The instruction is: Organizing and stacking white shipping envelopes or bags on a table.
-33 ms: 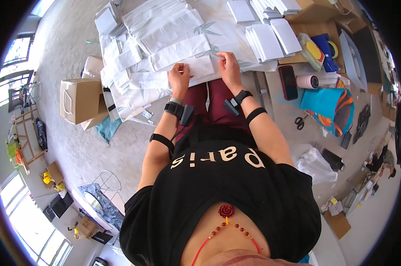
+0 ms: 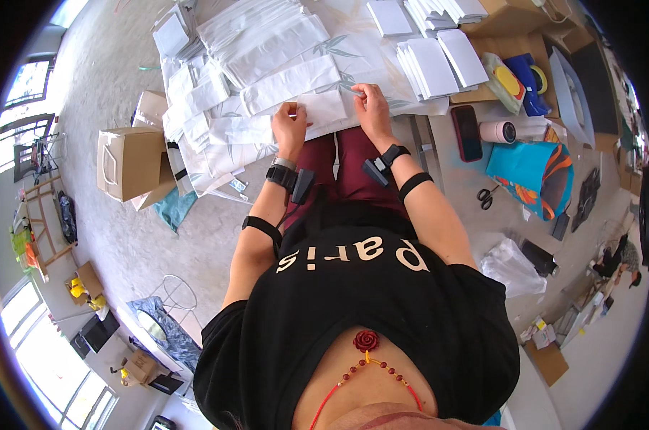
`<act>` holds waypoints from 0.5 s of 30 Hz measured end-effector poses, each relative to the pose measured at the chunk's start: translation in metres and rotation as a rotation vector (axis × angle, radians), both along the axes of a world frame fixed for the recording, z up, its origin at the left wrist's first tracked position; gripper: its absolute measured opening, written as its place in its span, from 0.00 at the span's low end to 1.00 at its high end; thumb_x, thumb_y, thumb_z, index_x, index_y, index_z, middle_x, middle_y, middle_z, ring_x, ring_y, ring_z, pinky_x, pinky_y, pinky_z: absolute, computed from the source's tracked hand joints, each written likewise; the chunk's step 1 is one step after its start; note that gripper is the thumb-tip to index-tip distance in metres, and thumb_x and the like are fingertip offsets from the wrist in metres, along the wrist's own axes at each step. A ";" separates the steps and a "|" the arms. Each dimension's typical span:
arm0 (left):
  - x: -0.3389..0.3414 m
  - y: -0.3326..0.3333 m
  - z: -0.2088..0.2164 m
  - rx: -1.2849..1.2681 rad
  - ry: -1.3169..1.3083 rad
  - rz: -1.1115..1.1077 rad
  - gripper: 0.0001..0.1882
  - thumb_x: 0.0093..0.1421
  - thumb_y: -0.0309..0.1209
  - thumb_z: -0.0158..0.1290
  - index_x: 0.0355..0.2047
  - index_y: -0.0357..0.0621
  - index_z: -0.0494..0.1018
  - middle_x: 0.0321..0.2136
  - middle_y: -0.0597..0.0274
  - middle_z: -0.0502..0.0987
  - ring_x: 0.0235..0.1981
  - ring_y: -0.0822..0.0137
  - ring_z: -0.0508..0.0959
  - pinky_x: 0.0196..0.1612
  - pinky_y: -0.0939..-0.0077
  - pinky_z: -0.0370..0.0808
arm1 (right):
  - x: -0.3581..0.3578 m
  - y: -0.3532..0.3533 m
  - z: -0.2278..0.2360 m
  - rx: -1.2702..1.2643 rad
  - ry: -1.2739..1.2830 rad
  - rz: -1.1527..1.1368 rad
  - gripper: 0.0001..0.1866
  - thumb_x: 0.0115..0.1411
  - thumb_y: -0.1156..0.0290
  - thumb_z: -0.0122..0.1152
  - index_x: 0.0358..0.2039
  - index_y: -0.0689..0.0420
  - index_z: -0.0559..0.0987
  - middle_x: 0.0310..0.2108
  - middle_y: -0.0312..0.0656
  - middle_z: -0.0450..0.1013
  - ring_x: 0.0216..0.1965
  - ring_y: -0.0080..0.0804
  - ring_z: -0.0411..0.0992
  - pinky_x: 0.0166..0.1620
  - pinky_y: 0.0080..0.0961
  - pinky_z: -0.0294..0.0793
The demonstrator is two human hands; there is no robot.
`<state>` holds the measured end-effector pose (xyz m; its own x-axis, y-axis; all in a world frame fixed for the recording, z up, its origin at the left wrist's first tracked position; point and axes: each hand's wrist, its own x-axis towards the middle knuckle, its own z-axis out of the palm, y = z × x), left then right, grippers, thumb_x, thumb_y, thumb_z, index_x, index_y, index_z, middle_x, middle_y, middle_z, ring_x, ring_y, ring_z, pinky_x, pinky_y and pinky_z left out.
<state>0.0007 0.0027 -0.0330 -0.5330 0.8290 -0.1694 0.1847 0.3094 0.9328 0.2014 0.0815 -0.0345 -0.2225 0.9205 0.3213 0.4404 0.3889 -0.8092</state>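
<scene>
A long, flat, white translucent plastic sleeve (image 2: 324,107) lies along the near edge of the table, over a patterned cover. My left hand (image 2: 289,130) is closed on it with curled fingers, thumb and fingertips close together at its near side. By the sleeve's right end, my right hand (image 2: 372,115) is closed too, its fingers bent inward; whether anything thin is pinched there cannot be made out. Just beyond lies another flat sleeve (image 2: 292,84), and behind it a thick pile of similar sleeves (image 2: 256,39). More loose sleeves (image 2: 199,100) overlap at the left.
Stacks of white cards or small boxes (image 2: 428,68) stand at the far right. A cardboard box (image 2: 500,46) holds tape rolls. Right of me are a phone (image 2: 466,134), a pink cylinder (image 2: 493,132), a blue bag (image 2: 525,172) and scissors (image 2: 486,198). Cartons (image 2: 134,161) stand left.
</scene>
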 end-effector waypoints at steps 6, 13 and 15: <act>0.005 -0.007 0.018 -0.059 0.092 0.005 0.12 0.64 0.29 0.60 0.40 0.30 0.77 0.31 0.53 0.84 0.21 0.64 0.85 0.21 0.73 0.80 | 0.005 0.011 0.002 -0.045 -0.085 0.083 0.11 0.59 0.78 0.66 0.44 0.56 0.81 0.41 0.42 0.77 0.43 0.43 0.75 0.47 0.37 0.76; 0.008 -0.009 0.017 -0.058 -0.004 0.024 0.14 0.64 0.28 0.60 0.45 0.29 0.74 0.32 0.52 0.83 0.22 0.64 0.85 0.19 0.75 0.78 | -0.006 0.017 -0.003 0.014 -0.225 0.181 0.12 0.58 0.72 0.70 0.43 0.48 0.84 0.41 0.39 0.78 0.47 0.44 0.75 0.52 0.39 0.74; 0.008 -0.009 0.016 -0.071 -0.012 0.024 0.15 0.64 0.28 0.60 0.46 0.29 0.74 0.33 0.51 0.83 0.22 0.64 0.85 0.19 0.74 0.78 | -0.006 0.017 -0.008 0.011 -0.250 0.187 0.13 0.57 0.71 0.71 0.44 0.46 0.84 0.42 0.37 0.78 0.48 0.42 0.74 0.53 0.40 0.73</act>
